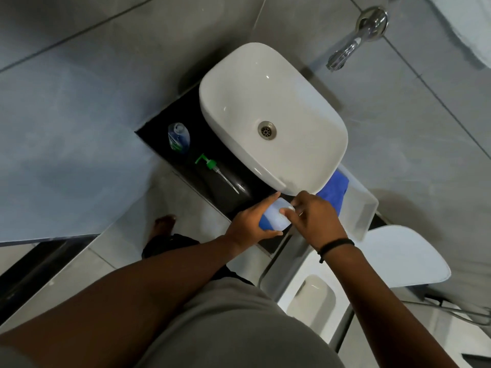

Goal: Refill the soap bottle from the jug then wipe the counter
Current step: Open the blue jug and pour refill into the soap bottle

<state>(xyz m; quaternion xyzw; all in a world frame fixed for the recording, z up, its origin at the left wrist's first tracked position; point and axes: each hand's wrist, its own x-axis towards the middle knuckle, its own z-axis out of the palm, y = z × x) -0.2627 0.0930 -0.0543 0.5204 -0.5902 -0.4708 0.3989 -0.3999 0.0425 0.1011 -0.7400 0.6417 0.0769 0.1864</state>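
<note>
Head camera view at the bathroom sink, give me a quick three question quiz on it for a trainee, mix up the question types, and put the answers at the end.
1. True or false: the green pump is screwed onto the soap bottle.
2. Which hand grips the body of the jug?
A. left hand
B. right hand
C. neither
3. Fill in: the blue cloth lies in a clear ____ beside the basin.

Key
1. False. The pump lies loose on the dark counter, near the bottle.
2. A. The left hand holds the body while the right hand's fingers are at the jug's cap.
3. tray
</note>
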